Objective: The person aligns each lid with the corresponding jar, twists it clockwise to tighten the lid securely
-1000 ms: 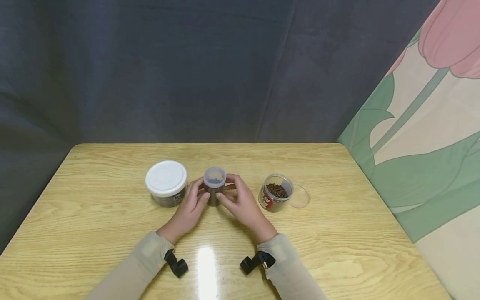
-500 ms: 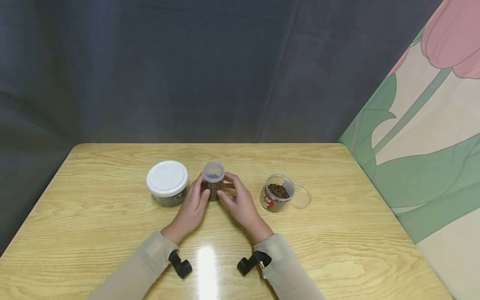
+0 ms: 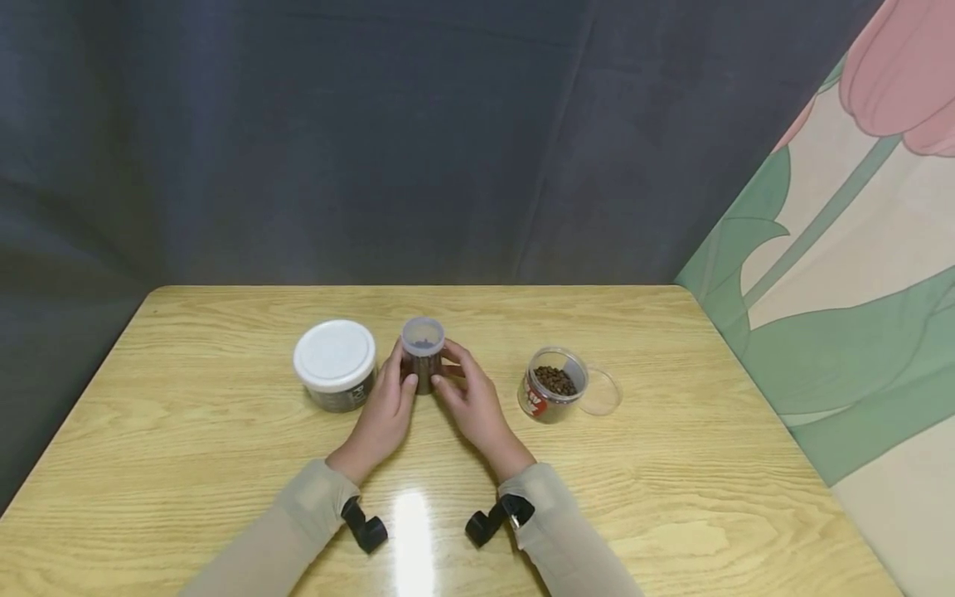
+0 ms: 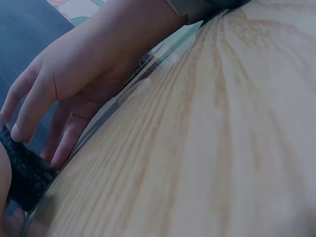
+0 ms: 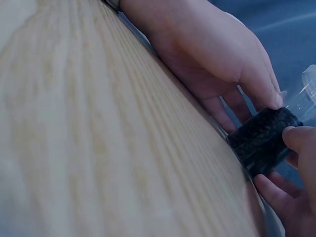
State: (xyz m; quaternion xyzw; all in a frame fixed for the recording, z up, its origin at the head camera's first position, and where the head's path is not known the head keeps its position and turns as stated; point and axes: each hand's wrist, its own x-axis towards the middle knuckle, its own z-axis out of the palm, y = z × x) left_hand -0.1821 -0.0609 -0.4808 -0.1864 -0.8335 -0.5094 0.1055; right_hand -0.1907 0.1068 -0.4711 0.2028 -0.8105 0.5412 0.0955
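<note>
A small clear cylindrical jar (image 3: pixel 423 344) stands upright between my hands, dark beans filling its lower part. Its top has a pale, translucent band. My left hand (image 3: pixel 379 420) grips the jar from the left, with the thumb on the near side. From the right, my right hand (image 3: pixel 476 412) holds it with thumb and fingers curled round the side. The right wrist view shows the jar (image 5: pixel 261 138) with its base down at the tabletop, my left hand (image 5: pixel 212 49) across from my right fingers (image 5: pixel 301 138). Seen from the left wrist, my right hand (image 4: pixel 74 74) touches the dark contents' side of the jar.
Just left of my left hand stands a tub (image 3: pixel 336 365) with a white lid and dark label. A clear open jar (image 3: pixel 543 406) of brown beans, with a red label, stands to the right. A clear round lid (image 3: pixel 601 392) lies beside it on the wooden table (image 3: pixel 671 497).
Both hands have slid the small jar a little away from me, toward the back of the table, and slightly left. They keep their hold. The tub, the open jar and the lid stay put.
</note>
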